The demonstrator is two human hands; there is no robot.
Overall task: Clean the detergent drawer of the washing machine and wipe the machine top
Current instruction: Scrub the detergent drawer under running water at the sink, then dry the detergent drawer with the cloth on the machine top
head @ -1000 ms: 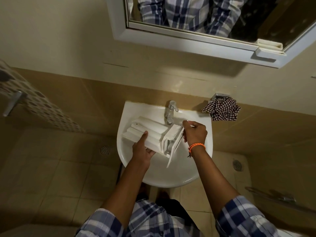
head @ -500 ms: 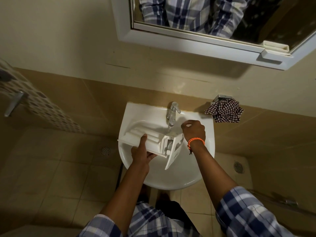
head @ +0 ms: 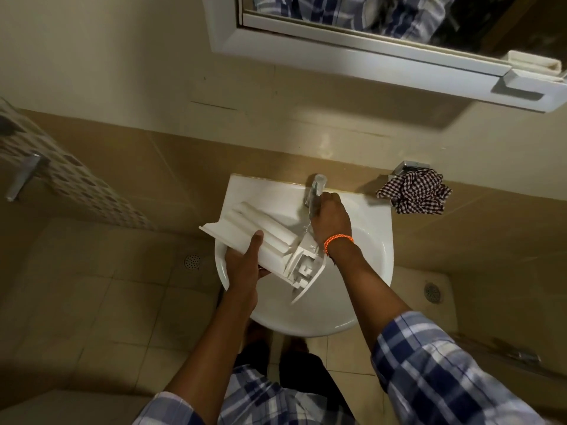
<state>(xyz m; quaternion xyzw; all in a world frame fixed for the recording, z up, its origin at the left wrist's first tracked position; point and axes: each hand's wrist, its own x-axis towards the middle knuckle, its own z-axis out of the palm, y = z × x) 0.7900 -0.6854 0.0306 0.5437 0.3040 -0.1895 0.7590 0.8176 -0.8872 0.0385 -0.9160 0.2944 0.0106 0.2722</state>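
1 hand now grips tap

- Drawer: plain white plastic, no markings visible.
- Sink: glossy white, at centre of view.
- Tap: silver chrome, at 12 o'clock of the sink.
- Cloth: small check, dark maroon or brown on white, at 2 o'clock of the sink.
- Wristband: bright orange cord.
- Sleeve: plaid, navy and pale blue with white lines.
- Wall tiles: tan below, cream paint above.
- Floor tiles: beige with pale grout.
- Curtain: light ground with dark dot pattern, at 9 o'clock.
- Mirror frame: white.
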